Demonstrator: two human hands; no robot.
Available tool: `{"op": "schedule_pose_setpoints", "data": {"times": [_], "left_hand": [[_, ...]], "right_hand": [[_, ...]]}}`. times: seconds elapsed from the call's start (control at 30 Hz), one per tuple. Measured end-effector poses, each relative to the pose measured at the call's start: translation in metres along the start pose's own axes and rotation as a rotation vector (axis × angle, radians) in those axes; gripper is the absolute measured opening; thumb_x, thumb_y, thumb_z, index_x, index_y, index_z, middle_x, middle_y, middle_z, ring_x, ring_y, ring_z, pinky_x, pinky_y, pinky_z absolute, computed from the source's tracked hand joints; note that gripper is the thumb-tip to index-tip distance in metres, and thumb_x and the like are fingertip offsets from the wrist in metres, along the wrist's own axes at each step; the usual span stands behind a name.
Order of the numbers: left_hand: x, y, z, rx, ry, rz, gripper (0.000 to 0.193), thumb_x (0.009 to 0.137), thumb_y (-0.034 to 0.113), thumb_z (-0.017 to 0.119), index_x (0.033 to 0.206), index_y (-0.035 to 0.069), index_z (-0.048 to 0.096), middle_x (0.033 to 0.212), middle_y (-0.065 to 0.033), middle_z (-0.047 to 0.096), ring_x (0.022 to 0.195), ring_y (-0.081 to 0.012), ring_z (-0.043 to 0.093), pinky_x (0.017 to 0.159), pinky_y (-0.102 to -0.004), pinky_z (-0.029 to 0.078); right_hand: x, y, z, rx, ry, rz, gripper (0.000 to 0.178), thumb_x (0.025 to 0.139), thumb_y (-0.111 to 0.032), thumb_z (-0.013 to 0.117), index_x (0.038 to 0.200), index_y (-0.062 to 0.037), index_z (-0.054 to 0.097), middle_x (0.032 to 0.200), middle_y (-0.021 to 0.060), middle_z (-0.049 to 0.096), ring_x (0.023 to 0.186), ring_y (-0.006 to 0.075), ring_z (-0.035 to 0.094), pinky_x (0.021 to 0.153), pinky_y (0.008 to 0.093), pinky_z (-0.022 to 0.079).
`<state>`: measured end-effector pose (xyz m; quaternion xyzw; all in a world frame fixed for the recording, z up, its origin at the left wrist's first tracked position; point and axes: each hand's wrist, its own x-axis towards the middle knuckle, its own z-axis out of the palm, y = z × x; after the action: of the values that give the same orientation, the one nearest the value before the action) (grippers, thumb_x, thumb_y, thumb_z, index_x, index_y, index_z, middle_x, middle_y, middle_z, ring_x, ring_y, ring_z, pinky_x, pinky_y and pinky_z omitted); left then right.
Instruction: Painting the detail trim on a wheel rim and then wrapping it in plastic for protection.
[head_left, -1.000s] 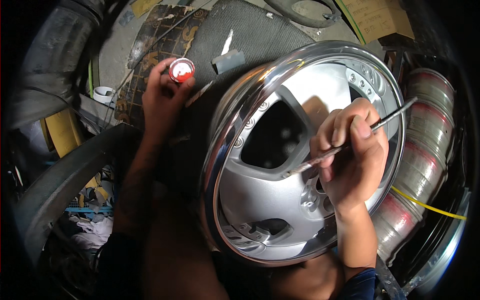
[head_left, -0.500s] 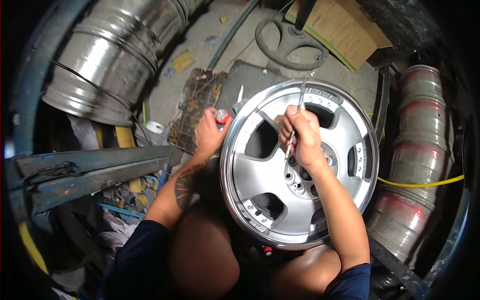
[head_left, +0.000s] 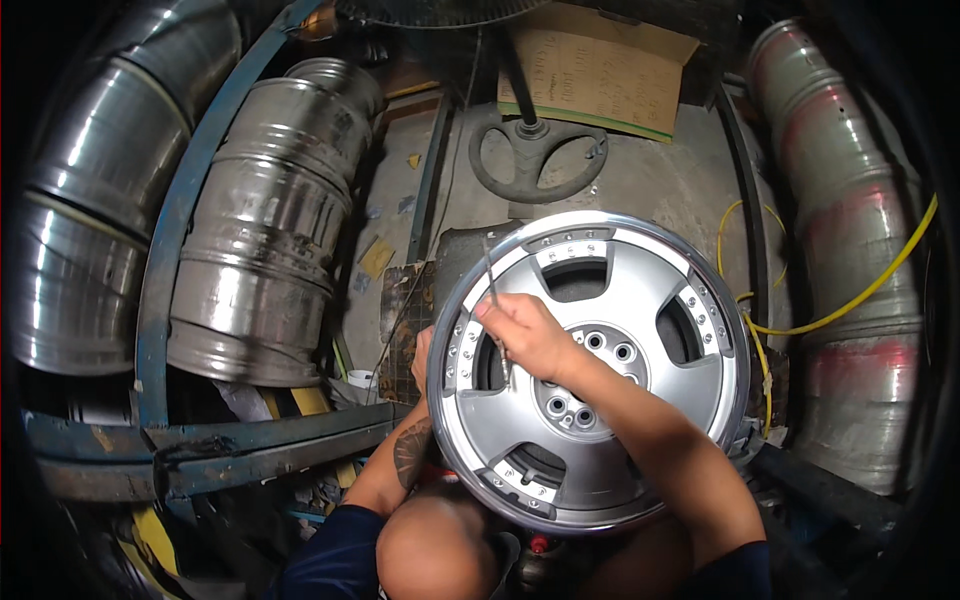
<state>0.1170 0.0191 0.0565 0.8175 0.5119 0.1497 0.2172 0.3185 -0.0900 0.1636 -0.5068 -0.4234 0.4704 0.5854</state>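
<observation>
A silver five-spoke car wheel rim [head_left: 480, 410] with a polished lip lies face up in front of me, above my knees. My right hand [head_left: 525, 338] is closed around a slim metal rod-like tool [head_left: 492, 265], over the left part of the rim face. The tool's lower end points down by a spoke opening; its exact kind is unclear. Small bolts [head_left: 463, 355] sit in groups along the outer step of the rim. At the rim's left edge is my left hand [head_left: 421, 360]. Its fingers are mostly hidden behind the lip, so what it holds does not show.
Stacked metal rim barrels stand at left [head_left: 255, 220] and right [head_left: 855, 270]. A blue metal frame [head_left: 165, 270] runs along the left. Beyond the rim are a steering wheel [head_left: 530, 165] and a cardboard piece [head_left: 600, 75]. A yellow hose [head_left: 850, 322] curves at right.
My view has shifted. My right hand moved with the tool from the rim's centre to its left side. My left hand, earlier holding a small red round item, is now mostly hidden. The rim appears turned.
</observation>
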Motion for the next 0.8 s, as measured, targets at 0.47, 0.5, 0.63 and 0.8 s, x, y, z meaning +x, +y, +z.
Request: {"op": "schedule_pose_setpoints", "data": {"times": [0.47, 0.5, 0.63, 0.8], "left_hand": [[0.027, 0.020, -0.001, 0.114, -0.100, 0.105, 0.035, 0.092, 0.033, 0.064, 0.113, 0.007, 0.055, 0.107, -0.0157, 0.060, 0.100, -0.0412, 0.061, 0.082, -0.0499, 0.048], [0.027, 0.021, 0.001, 0.112, -0.102, 0.101, 0.035, 0.092, 0.033, 0.064, 0.113, 0.007, 0.055, 0.107, -0.0157, 0.060, 0.100, -0.0412, 0.061, 0.082, -0.0499, 0.048], [0.020, 0.019, 0.003, 0.100, -0.102, 0.077, 0.034, 0.092, 0.032, 0.064, 0.113, 0.007, 0.055, 0.106, -0.0156, 0.060, 0.099, -0.0412, 0.061, 0.082, -0.0499, 0.048], [0.006, 0.015, -0.001, 0.075, -0.087, 0.051, 0.034, 0.092, 0.032, 0.064, 0.113, 0.007, 0.055, 0.106, -0.0155, 0.060, 0.099, -0.0412, 0.061, 0.081, -0.0499, 0.048]], "right_hand": [[0.005, -0.040, -0.011, -0.265, -0.157, 0.146, 0.041, 0.097, -0.031, 0.048, 0.083, 0.0035, 0.066, 0.084, 0.0277, 0.067, 0.087, 0.0469, 0.065, 0.082, 0.0507, 0.052], [0.006, -0.037, -0.010, -0.261, -0.161, 0.150, 0.041, 0.097, -0.031, 0.048, 0.083, 0.0035, 0.066, 0.084, 0.0277, 0.067, 0.087, 0.0469, 0.065, 0.082, 0.0507, 0.052], [0.010, -0.036, -0.009, -0.207, -0.135, 0.153, 0.044, 0.097, -0.031, 0.052, 0.073, 0.0051, 0.059, 0.069, 0.0276, 0.061, 0.071, 0.0472, 0.062, 0.068, 0.0500, 0.048], [0.010, -0.037, -0.009, -0.204, -0.145, 0.175, 0.045, 0.099, -0.033, 0.054, 0.077, 0.0060, 0.060, 0.066, 0.0265, 0.058, 0.065, 0.0421, 0.061, 0.066, 0.0457, 0.049]]}}
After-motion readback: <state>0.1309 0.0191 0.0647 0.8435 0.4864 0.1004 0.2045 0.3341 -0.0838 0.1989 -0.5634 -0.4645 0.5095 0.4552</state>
